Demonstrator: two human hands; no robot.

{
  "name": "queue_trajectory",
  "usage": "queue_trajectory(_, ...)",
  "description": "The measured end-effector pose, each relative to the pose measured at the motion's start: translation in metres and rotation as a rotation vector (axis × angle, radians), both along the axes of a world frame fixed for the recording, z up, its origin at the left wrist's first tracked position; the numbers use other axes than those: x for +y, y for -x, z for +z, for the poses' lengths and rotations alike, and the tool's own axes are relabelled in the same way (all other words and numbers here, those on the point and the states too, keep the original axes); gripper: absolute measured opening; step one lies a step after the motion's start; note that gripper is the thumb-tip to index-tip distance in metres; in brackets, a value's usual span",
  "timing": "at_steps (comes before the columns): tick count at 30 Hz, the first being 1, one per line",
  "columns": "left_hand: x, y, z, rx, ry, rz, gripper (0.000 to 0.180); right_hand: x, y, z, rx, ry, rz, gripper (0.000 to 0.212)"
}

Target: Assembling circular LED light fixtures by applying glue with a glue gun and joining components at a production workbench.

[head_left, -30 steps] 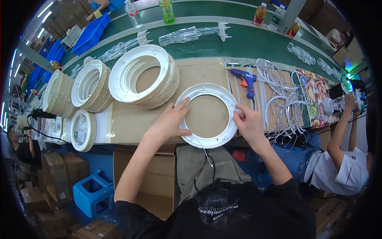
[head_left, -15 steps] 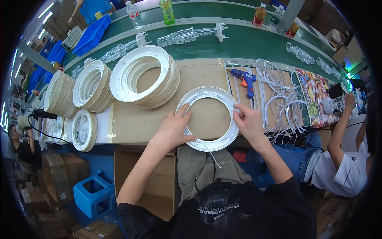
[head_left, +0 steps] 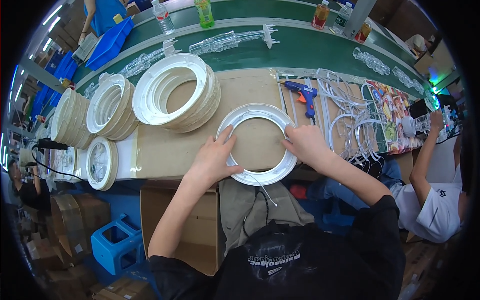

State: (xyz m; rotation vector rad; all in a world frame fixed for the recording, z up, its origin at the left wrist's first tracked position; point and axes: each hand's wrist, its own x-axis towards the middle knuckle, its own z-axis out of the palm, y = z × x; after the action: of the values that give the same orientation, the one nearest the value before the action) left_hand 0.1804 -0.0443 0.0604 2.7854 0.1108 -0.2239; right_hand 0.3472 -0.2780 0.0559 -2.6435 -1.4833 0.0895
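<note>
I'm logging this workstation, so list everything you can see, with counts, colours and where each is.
ring: one, white, on the cardboard-topped bench, under both hands
ring stacks: about five, white and tan, left half of bench
glue gun: one, blue, right of the ring
curved strips: many, white, right end of bench
clear plastic parts: several, on the green conveyor
bottles: about six, far edge of conveyor
crate: one, blue, on the floor at left
co-worker: one, white shirt, at right
left hand: on the ring's left rim
right hand: on its right rim

A factory assembly line — a green conveyor belt point(head_left: 300, 50) runs past the cardboard-topped bench point(head_left: 170, 145). Stacks of white rings point(head_left: 175, 92), a glue gun point(head_left: 305, 95) and cartons point(head_left: 75, 215) surround seated workers.
</note>
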Motion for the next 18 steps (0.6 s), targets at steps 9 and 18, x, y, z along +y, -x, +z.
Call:
queue_trajectory(9, 0.002, -0.004, 0.003, 0.028, 0.011, -0.009, 0.088, -0.017, -0.010, 0.021, 0.197, -0.227, 0.147, 0.045)
queue_trajectory(18, 0.003, -0.005, 0.008, 0.081, 0.005, -0.027, 0.094, -0.002, -0.008, 0.034, 0.201, 0.168, 0.221, 0.071)
